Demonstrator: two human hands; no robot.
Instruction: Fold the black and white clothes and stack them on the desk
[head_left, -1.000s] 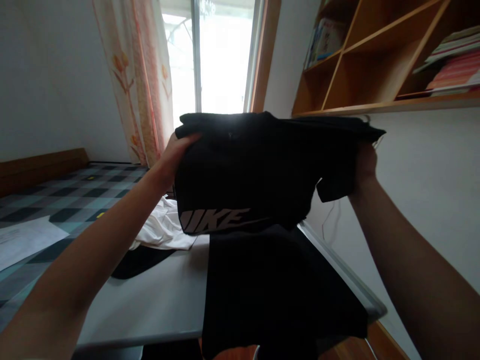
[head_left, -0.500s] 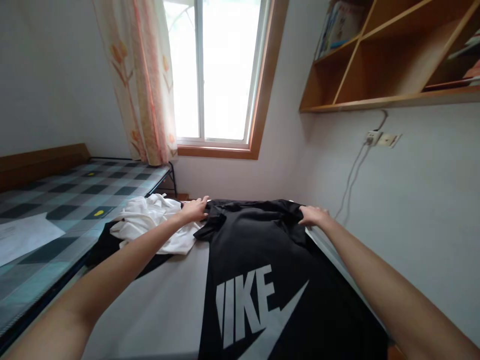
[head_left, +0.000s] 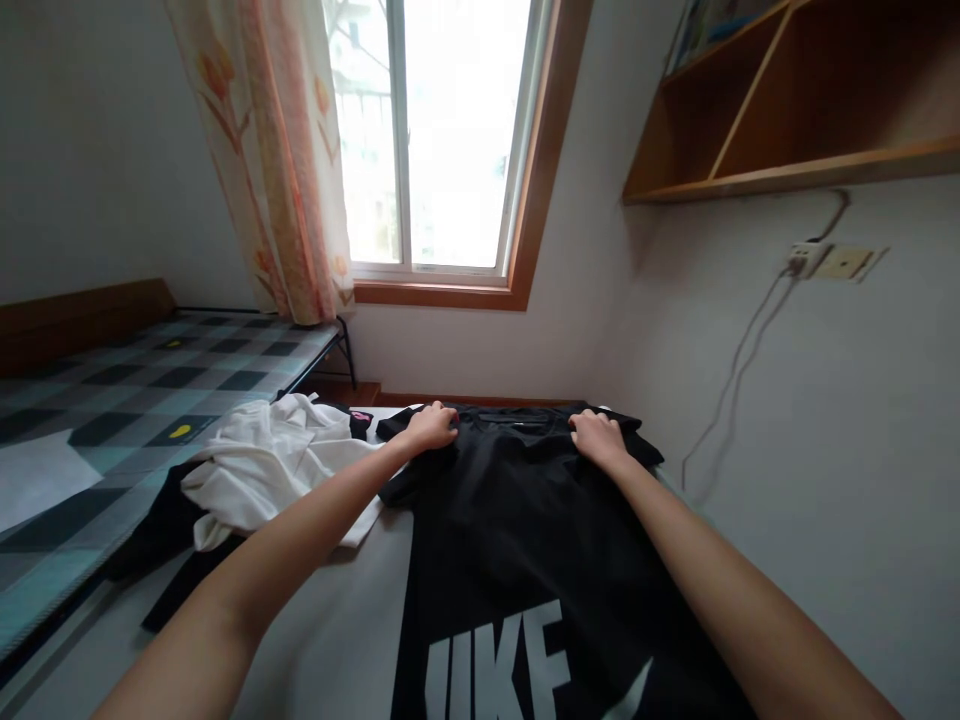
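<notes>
A black T-shirt [head_left: 510,530] with large white lettering lies spread on the white table [head_left: 330,620], its collar at the far end. At the left shoulder, my left hand [head_left: 433,427] is closed on the fabric. My right hand [head_left: 598,435] grips the right shoulder with curled fingers, and the right sleeve lies out beyond it. Left of the shirt sits a crumpled white garment [head_left: 270,460], with black cloth [head_left: 165,525] showing beneath it.
Along the left stands a bed [head_left: 217,360] with a checked mattress and a sheet of paper [head_left: 45,475] on it. A wooden shelf [head_left: 795,165] hangs on the right wall above a socket [head_left: 806,260] with a dangling cord. A curtained window [head_left: 442,140] is ahead.
Both hands have moved inward along the shirt's shoulders, closer together. The collar and sleeves now lie flatter and wider, and the lettering sits nearer to me. The view has shifted slightly.
</notes>
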